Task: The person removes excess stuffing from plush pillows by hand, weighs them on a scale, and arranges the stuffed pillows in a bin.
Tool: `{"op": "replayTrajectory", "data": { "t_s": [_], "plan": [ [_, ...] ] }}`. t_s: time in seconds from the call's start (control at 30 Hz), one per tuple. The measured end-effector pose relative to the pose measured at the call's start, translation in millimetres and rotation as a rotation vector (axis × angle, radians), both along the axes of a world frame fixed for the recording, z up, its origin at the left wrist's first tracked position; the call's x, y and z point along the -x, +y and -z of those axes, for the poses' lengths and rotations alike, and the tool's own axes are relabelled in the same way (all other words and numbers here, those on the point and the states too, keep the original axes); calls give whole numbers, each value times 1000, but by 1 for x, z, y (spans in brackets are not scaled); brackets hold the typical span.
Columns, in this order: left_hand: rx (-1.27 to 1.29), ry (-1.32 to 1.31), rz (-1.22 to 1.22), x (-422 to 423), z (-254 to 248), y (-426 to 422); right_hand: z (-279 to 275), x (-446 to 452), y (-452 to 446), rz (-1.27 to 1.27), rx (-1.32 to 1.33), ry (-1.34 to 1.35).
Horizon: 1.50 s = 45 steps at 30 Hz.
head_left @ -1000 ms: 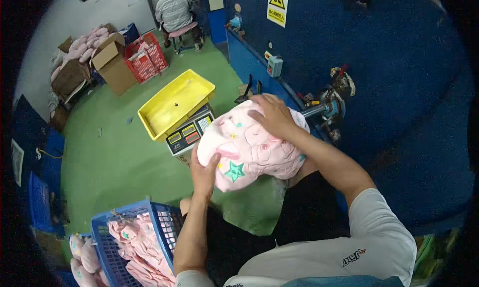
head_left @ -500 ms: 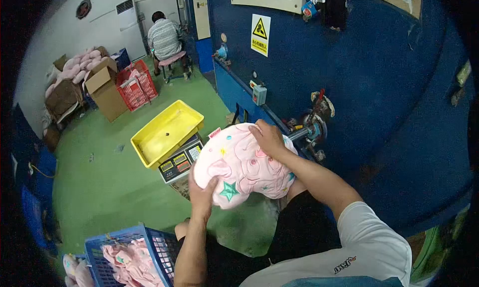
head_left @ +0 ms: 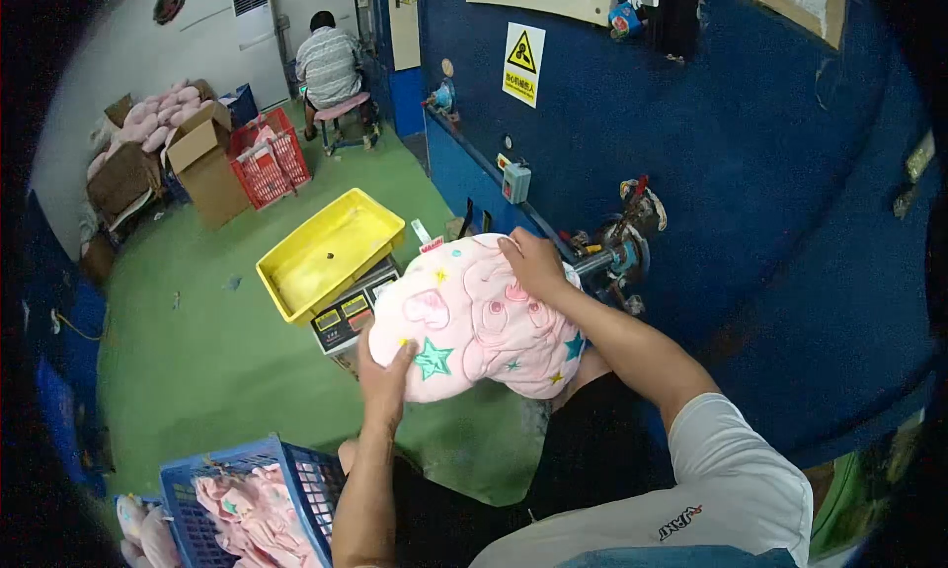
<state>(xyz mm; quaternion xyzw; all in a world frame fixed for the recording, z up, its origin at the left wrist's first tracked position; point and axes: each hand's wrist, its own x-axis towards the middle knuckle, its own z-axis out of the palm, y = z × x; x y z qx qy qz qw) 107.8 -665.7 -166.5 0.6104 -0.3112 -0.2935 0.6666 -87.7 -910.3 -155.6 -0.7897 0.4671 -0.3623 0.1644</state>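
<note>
Left hand pinches the pink plush at eight o'clock; right hand clasps it at two. Slackening there could let it slip from the pipe.

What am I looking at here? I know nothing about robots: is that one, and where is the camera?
There is no robot here, just someone working by hand. The camera is worn on their head and looks forward and down. Their bare left hand and right hand hold a pink cushion decorated with a face and stars. Just beyond the right hand is a pipe; whether it enters the cushion is hidden. Ahead, a yellow tray rests on what looks like a scale. On the green floor, a blue basket holds pink cloth. Farther off, another person sits on a stool.
</note>
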Motion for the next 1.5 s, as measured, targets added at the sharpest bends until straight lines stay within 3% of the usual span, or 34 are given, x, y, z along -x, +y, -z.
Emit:
{"op": "replayTrajectory", "data": {
  "t_s": [0.2, 0.23, 0.3, 0.37, 0.4, 0.47, 0.57, 0.63, 0.8, 1.0, 1.17, 1.33, 1.47, 1.5],
  "plan": [
    [-58, 158, 50, 18, 58, 16, -10, -12, -45, -307, -308, 377],
    [-59, 202, 50, 16, 61, 16, -7, -15, -62, -307, -290, 381],
    [-61, 289, 46, 11, 67, 14, 1, -25, -105, -234, -123, 641],
    [-28, 297, 68, 15, 76, 14, 36, -25, -165, -164, 134, 779],
    [-34, 300, 50, 15, 82, 15, 34, -33, -179, -58, 29, 860],
    [-89, 446, 185, 10, 94, 16, 54, -38, -223, -9, 74, 815],
    [-82, 408, 216, -8, 98, 11, 49, -66, -246, 62, -45, 807],
    [-96, 370, 297, -15, 97, 9, 75, -69, -276, 108, 182, 680],
    [-65, 269, 380, -23, 94, 4, 107, -79, -317, 308, 338, 794],
    [-122, 368, 373, -21, 85, 5, 94, -89, -317, 335, 357, 837],
    [-61, 359, 378, -14, 95, 14, 89, -77, -300, 241, 213, 794],
    [-84, 367, 401, -20, 86, 6, 103, -88, -312, 380, 327, 735],
    [-51, 367, 365, -18, 90, 2, 71, -85, -288, 232, 36, 704],
    [-35, 364, 365, -17, 90, 1, 89, -74, -307, 181, 132, 662]
  ]
}}
